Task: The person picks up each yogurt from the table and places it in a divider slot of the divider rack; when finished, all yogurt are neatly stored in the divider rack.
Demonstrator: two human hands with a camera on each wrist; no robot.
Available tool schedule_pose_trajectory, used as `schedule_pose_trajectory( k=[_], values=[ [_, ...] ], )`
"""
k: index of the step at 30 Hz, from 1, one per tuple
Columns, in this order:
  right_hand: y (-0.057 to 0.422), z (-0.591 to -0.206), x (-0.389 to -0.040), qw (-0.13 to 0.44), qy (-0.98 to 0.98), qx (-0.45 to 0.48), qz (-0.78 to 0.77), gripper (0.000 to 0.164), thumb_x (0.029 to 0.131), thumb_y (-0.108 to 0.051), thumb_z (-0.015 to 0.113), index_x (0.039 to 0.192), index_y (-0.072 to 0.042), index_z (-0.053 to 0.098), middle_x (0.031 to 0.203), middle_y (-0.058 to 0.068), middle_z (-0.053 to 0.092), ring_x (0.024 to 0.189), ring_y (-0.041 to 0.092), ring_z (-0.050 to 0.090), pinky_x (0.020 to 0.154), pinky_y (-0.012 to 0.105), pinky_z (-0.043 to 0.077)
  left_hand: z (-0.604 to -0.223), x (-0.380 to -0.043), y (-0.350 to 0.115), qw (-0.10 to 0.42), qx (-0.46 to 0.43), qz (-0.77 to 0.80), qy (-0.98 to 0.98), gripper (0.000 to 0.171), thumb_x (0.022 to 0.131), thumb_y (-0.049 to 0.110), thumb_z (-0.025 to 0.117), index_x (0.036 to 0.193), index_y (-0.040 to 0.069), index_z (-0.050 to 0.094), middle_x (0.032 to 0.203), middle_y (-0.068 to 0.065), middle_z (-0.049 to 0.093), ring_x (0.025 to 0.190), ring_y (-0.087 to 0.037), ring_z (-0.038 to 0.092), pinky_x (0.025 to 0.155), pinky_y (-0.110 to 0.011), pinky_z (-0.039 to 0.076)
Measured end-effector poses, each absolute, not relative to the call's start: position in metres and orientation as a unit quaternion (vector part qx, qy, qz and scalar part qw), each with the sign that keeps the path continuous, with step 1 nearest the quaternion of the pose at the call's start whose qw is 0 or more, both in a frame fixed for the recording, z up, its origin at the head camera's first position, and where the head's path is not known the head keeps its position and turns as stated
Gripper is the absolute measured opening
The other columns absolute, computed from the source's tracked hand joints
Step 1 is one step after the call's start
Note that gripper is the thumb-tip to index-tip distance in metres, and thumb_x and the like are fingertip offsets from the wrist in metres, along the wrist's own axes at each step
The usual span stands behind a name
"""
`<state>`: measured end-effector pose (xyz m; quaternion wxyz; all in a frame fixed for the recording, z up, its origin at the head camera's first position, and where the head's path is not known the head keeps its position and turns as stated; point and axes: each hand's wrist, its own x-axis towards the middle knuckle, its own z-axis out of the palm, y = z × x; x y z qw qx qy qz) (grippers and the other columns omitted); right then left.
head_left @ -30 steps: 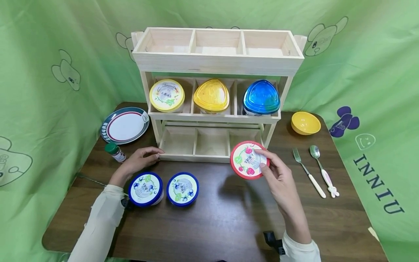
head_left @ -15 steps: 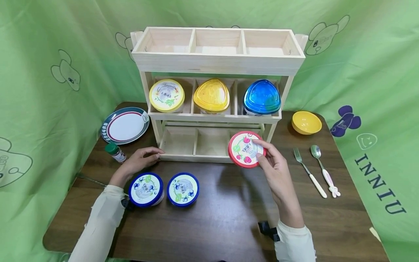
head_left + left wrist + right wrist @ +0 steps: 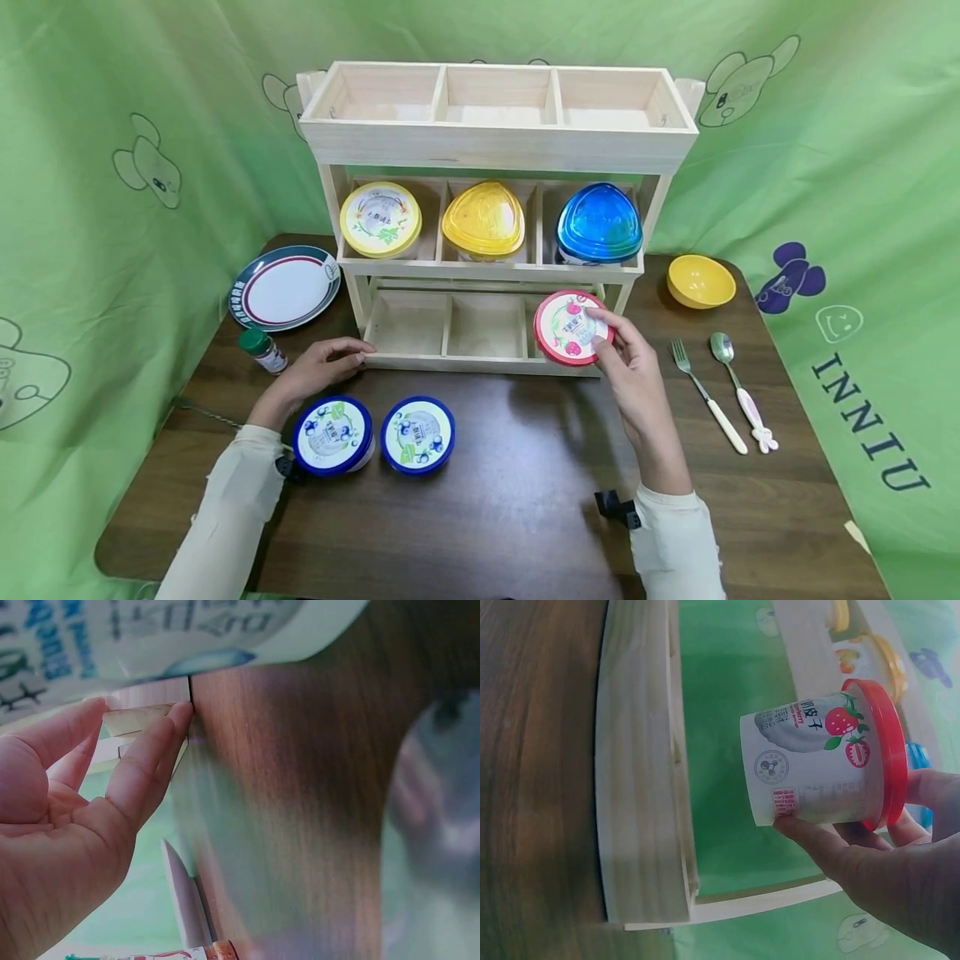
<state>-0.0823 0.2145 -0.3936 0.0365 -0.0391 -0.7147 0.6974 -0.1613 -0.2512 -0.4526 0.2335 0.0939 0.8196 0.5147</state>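
Observation:
My right hand (image 3: 636, 379) grips a white tub with a red lid and strawberry print (image 3: 573, 327), raised in front of the bottom tier's right compartment. In the right wrist view the tub (image 3: 817, 757) lies sideways in the picture, fingers around its wall and lid. At the lower left corner of the wooden shelf (image 3: 480, 363), my left hand (image 3: 318, 369) pinches the frame between thumb and fingers; the left wrist view shows the wooden corner (image 3: 135, 720) there. Two blue-lidded blueberry tubs, one left (image 3: 333, 435) and one right (image 3: 418, 435), stand on the table near that hand.
The middle tier holds a yellow-lidded round tub (image 3: 381, 219), a yellow-lidded container (image 3: 483, 218) and a blue-lidded one (image 3: 600, 222). Left are a plate (image 3: 285, 287) and a green-capped jar (image 3: 264, 350). Right are a yellow bowl (image 3: 701, 282), fork (image 3: 708, 400) and spoon (image 3: 742, 396).
My right hand has moved the red-lidded tub away from me, up toward the bottom tier's right compartment. The left hand stays at the shelf's corner.

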Motion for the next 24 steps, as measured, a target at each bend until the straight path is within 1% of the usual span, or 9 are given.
schedule_pose_trajectory(
  k=[2,6,8,11,17,24],
  values=[
    [0.216,-0.397,-0.086,0.037,-0.715,-0.046,0.697,0.043,0.112,-0.005,0.053,0.155,-0.005,0.056,0.148,0.011,0.052,0.117,0.023,0.055,0.095,0.019,0.057,-0.452,-0.162,-0.251,0.236,0.085,0.518,0.818,0.035,0.114,0.027,0.059,0.141,0.008,0.069,0.146,-0.022,0.060,0.132,-0.035,0.063,0.107,-0.039,0.057],
    [0.218,-0.403,-0.093,0.036,-0.718,-0.055,0.693,0.043,0.113,-0.006,0.053,0.155,-0.006,0.056,0.146,0.011,0.053,0.116,0.022,0.055,0.094,0.018,0.057,-0.452,-0.162,-0.248,0.245,0.066,0.519,0.816,0.037,0.116,0.019,0.054,0.147,0.001,0.063,0.152,-0.025,0.055,0.140,-0.042,0.057,0.114,-0.047,0.051],
    [0.218,-0.405,-0.095,0.033,-0.720,-0.060,0.691,0.043,0.113,-0.007,0.053,0.155,-0.006,0.056,0.144,0.011,0.054,0.114,0.021,0.055,0.092,0.017,0.056,-0.453,-0.161,-0.247,0.248,0.058,0.517,0.817,0.038,0.117,0.017,0.051,0.149,-0.001,0.060,0.154,-0.026,0.054,0.142,-0.044,0.055,0.116,-0.049,0.050],
    [0.219,-0.409,-0.099,0.030,-0.722,-0.067,0.688,0.043,0.113,-0.009,0.052,0.155,-0.007,0.055,0.141,0.011,0.054,0.113,0.020,0.054,0.092,0.018,0.056,-0.452,-0.160,-0.247,0.248,0.059,0.519,0.816,0.039,0.117,0.016,0.051,0.150,-0.002,0.060,0.154,-0.027,0.054,0.142,-0.044,0.055,0.116,-0.048,0.049],
    [0.221,-0.418,-0.108,0.020,-0.705,-0.084,0.704,0.044,0.115,-0.012,0.049,0.159,-0.008,0.052,0.151,0.016,0.049,0.124,0.021,0.055,0.098,0.021,0.057,-0.450,-0.158,-0.246,0.247,0.059,0.523,0.813,0.038,0.116,0.017,0.054,0.149,-0.001,0.061,0.153,-0.026,0.055,0.142,-0.043,0.055,0.116,-0.046,0.049],
    [0.222,-0.427,-0.115,0.020,-0.703,-0.108,0.703,0.044,0.114,-0.014,0.050,0.158,-0.010,0.054,0.145,0.010,0.052,0.119,0.018,0.053,0.093,0.024,0.055,-0.451,-0.158,-0.245,0.246,0.060,0.523,0.814,0.038,0.116,0.017,0.054,0.149,0.000,0.061,0.154,-0.025,0.055,0.142,-0.043,0.055,0.116,-0.049,0.048]
  ],
)
